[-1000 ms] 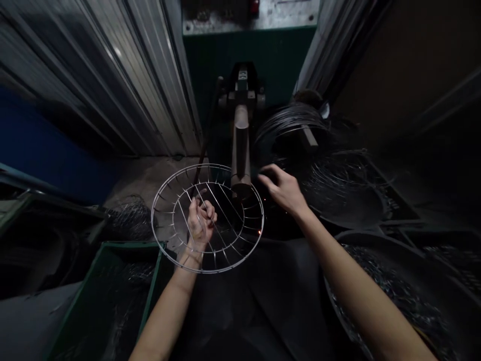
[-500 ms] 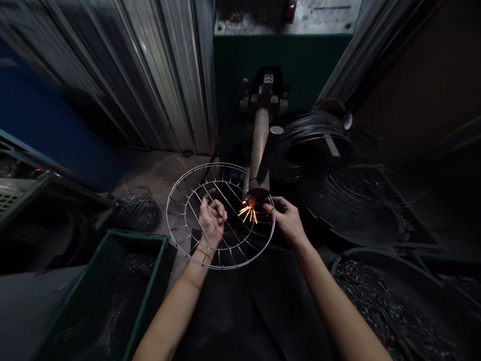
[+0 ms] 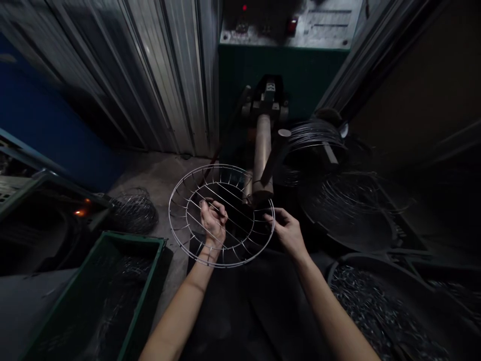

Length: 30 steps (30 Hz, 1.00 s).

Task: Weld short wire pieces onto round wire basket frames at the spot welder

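Note:
A round wire basket (image 3: 225, 265), with a double outer rim, short ribs and straight wires across its base, is held up in front of me. My left hand (image 3: 213, 223) is behind its wires, fingers curled closed around the base wires. At the right side, my right hand (image 3: 290, 233) pinches the rim between thumb and fingers; its fingertips are partly in shadow. The basket's far right edge is at the end of a spot welder's cylindrical arm (image 3: 263, 150), where the contact is hidden in the dark.
A green crate (image 3: 152, 265) holding thin wire pieces stands at left, with a wire tangle (image 3: 135, 210) behind it. Coiled wire (image 3: 315, 133) lies right of the welder. A tub of short metal pieces (image 3: 372, 296) is at lower right. Glowing specks show at far left.
Orange sparks at the welder's tip have gone, and a red light shows on the panel. The view has tilted slightly. Both hands keep their hold on the basket.

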Available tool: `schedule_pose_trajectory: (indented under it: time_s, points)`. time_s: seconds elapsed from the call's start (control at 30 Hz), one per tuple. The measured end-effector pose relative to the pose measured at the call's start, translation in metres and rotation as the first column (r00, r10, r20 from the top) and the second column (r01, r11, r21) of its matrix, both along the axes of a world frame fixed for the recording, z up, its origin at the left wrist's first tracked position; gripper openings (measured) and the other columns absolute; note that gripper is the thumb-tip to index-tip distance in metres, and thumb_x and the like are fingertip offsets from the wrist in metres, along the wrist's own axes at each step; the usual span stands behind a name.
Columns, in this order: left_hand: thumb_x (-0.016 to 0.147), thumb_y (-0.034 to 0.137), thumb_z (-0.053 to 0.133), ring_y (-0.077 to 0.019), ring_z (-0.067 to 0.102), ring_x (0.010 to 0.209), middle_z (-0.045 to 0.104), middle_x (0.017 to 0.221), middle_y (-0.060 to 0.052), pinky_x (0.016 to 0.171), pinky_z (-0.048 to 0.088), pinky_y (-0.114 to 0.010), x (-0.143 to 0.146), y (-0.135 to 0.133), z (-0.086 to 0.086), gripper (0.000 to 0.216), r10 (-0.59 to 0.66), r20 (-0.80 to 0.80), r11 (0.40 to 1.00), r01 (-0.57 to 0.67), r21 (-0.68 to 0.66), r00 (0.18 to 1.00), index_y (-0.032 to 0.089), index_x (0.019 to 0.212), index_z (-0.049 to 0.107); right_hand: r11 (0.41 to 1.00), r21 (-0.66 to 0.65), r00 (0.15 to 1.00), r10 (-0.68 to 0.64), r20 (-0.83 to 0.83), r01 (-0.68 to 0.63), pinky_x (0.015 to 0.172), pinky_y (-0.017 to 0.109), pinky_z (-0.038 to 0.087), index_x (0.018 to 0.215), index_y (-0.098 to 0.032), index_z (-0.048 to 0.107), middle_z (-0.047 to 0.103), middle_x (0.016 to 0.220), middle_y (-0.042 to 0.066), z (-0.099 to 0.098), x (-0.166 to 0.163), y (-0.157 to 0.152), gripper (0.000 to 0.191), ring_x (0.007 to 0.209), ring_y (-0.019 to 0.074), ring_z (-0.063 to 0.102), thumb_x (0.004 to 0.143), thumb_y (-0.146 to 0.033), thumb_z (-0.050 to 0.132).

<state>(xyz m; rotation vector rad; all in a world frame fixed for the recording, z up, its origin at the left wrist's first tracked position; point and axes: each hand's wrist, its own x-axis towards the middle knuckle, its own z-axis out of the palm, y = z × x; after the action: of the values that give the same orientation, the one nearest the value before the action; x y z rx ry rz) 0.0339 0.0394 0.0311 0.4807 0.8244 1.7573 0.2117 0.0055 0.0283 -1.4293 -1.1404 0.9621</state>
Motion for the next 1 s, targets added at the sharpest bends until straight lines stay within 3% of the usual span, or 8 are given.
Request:
schedule_pose_trajectory:
  time_s: [0.33, 0.53, 0.7, 1.0]
  points:
    - [0.085, 0.05, 0.049, -0.0056, 0.036, 0.035, 0.046, 0.049, 0.008, 0.037, 0.024, -0.016, -0.001, 0.005, -0.004, 0.029, -0.001, 0.033, 1.0, 0.0, 0.021, 0.999, 0.021, 0.087, 0.044, 1.0, -0.014, 0.992, -0.012, -0.125, 0.01, 0.057, 0.028, 0.048, 0.083, -0.019, 0.067, 0.064, 0.077, 0.001, -0.002, -0.007, 0.015, 0.038, 0.063, 0.0133, 0.055, 0.064, -0.051, 0.074]
    - [0.079, 0.043, 0.059, -0.0061, 0.041, 0.036, 0.051, 0.054, 0.006, 0.036, 0.03, -0.016, -0.013, 0.001, -0.003, 0.033, -0.231, -0.017, 0.971, 0.231, 0.055, 0.973, 0.021, 0.071, 0.037, 0.999, -0.037, 0.996, 0.01, -0.086, -0.014, 0.059, 0.028, 0.047, 0.085, -0.019, 0.067, 0.065, 0.075, 0.001, 0.0, 0.0, -0.01, 0.035, 0.064, 0.0138, 0.056, 0.065, -0.046, 0.075]
    - [0.079, 0.048, 0.057, -0.0065, 0.042, 0.036, 0.053, 0.056, 0.006, 0.034, 0.032, -0.016, -0.009, -0.004, -0.003, 0.035, -0.118, -0.043, 0.993, 0.119, 0.024, 0.992, 0.021, 0.071, 0.037, 0.997, 0.046, 0.998, -0.057, -0.023, 0.058, 0.062, 0.028, 0.046, 0.082, -0.019, 0.067, 0.065, 0.076, 0.002, 0.002, -0.005, -0.01, 0.034, 0.069, 0.0152, 0.056, 0.066, -0.048, 0.074]
    - [0.08, 0.047, 0.058, -0.0067, 0.043, 0.037, 0.054, 0.058, 0.005, 0.036, 0.034, -0.017, -0.007, 0.002, -0.006, 0.034, -0.078, -0.044, 0.996, 0.08, 0.047, 0.996, 0.021, 0.072, 0.037, 0.994, 0.085, 0.998, -0.066, -0.022, 0.068, 0.064, 0.03, 0.048, 0.08, -0.019, 0.066, 0.065, 0.076, 0.002, -0.001, -0.01, 0.018, 0.034, 0.07, 0.0162, 0.057, 0.069, -0.05, 0.07]
